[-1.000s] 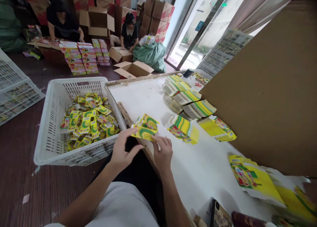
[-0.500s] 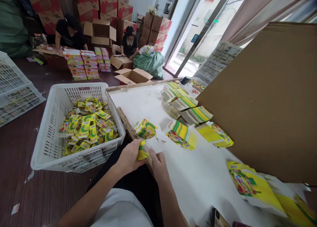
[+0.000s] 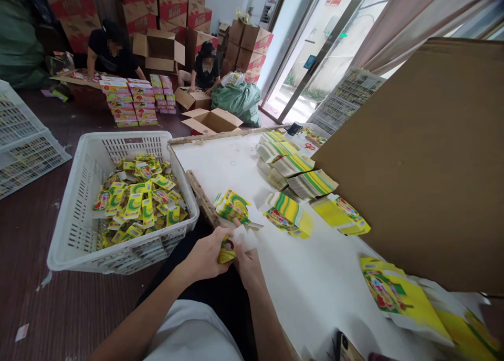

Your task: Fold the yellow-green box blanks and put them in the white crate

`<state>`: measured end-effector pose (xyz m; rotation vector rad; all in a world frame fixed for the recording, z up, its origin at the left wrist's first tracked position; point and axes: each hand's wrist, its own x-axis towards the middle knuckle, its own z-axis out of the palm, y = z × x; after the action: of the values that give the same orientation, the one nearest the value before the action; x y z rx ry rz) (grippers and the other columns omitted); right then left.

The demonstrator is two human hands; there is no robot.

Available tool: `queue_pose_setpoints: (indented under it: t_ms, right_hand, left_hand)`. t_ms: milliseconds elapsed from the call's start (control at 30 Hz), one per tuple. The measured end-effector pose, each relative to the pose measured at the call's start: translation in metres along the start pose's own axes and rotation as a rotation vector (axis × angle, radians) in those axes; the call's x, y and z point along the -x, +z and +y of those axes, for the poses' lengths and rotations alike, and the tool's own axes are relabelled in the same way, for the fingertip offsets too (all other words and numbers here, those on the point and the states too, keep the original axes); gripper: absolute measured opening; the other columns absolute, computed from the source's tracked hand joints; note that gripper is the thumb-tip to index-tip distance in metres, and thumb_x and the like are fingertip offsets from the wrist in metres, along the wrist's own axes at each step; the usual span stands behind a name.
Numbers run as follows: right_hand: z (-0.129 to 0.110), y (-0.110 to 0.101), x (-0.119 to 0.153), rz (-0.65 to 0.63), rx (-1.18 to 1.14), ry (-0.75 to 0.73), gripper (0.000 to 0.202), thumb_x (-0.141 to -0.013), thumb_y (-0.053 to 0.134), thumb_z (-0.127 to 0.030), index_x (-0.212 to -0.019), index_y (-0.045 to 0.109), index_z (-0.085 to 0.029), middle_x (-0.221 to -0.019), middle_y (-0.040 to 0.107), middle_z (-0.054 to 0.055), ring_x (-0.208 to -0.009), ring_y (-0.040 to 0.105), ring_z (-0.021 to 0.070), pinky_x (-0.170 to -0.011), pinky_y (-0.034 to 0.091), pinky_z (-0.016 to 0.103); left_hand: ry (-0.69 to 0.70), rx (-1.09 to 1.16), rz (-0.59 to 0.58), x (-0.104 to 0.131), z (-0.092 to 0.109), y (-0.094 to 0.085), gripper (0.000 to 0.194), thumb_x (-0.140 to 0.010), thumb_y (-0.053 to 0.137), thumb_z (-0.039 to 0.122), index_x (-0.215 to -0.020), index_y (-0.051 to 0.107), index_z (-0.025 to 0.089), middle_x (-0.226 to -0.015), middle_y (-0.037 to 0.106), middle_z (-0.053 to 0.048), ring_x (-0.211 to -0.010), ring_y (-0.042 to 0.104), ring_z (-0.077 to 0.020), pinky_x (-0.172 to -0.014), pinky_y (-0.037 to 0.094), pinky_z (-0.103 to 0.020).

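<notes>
A small yellow-green carton with a white inner side is between my hands at the table's near edge. My left hand is closed round its left part. At its right, the fingers of my right hand pinch the pale, blurred flap. Just beyond my hands, a small pile of flat printed cartons lies on the white table. Left of the table stands a white crate with many small yellow cartons inside.
Rows of stacked cartons lie across the table beside a large cardboard sheet. More yellow cartons and a phone lie at the right. Two people sit among boxes at the back.
The carton in my hands has turned and folded inward, and a dark round opening now shows in it. My right hand has moved slightly down and left.
</notes>
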<state>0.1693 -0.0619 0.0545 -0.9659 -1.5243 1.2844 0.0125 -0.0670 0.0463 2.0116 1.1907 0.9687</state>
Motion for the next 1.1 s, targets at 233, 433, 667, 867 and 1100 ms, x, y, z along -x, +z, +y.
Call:
queue_pose_setpoints:
  t_ms: [233,433,667,867,1100]
  right_hand:
    - [-0.008,0.005,0.003,-0.100,0.596,-0.312,0.068,-0.083,0.044,0.000,-0.146,0.049,-0.025,-0.153,0.036,0.006,-0.141,0.037,0.0149,-0.117,0.032,0.030]
    - [0.001,-0.002,-0.008,0.306,0.129,-0.069,0.046,-0.094,0.058,-0.029,-0.139,0.056,-0.024,-0.143,0.050,0.009,-0.130,0.051,0.0219,-0.110,0.043,0.041]
    - [0.001,0.012,-0.005,0.069,0.370,-0.289,0.058,-0.093,0.060,-0.022,-0.148,0.044,-0.033,-0.154,0.035,0.007,-0.143,0.035,0.0194,-0.117,0.033,0.039]
    - [-0.002,0.026,-0.004,0.005,0.533,-0.387,0.045,-0.092,0.061,-0.023,-0.137,0.059,-0.018,-0.154,0.031,0.017,-0.140,0.039,0.0226,-0.111,0.040,0.034]
    - [-0.017,0.017,-0.007,-0.103,0.412,-0.279,0.029,-0.088,0.066,-0.025,-0.115,0.073,-0.020,-0.146,0.045,0.014,-0.136,0.045,0.0240,-0.110,0.042,0.038]
  left_hand:
    - [0.103,-0.012,0.154,0.002,-0.011,0.004,0.066,-0.071,0.063,0.017,-0.129,0.031,0.020,-0.125,0.044,-0.014,-0.109,0.057,-0.0250,-0.090,0.052,-0.039]
    - [-0.109,0.241,0.529,-0.002,-0.011,-0.004,0.091,-0.063,0.086,0.045,-0.134,0.036,0.021,-0.135,0.047,-0.014,-0.124,0.049,-0.0317,-0.105,0.040,-0.053]
    - [-0.257,1.429,0.754,-0.012,0.010,-0.014,0.057,-0.071,0.082,0.031,-0.119,0.051,0.023,-0.112,0.061,-0.005,-0.108,0.061,-0.0206,-0.090,0.053,-0.034]
    - [-0.405,1.609,0.856,-0.016,0.011,-0.022,0.050,-0.058,0.088,0.037,-0.093,0.059,0.015,-0.089,0.062,-0.005,-0.094,0.063,-0.0228,-0.083,0.055,-0.033]
    - [-0.404,1.614,0.882,-0.017,0.008,-0.018,0.049,-0.057,0.088,0.036,-0.090,0.058,0.015,-0.083,0.061,-0.003,-0.085,0.064,-0.0212,-0.083,0.056,-0.038]
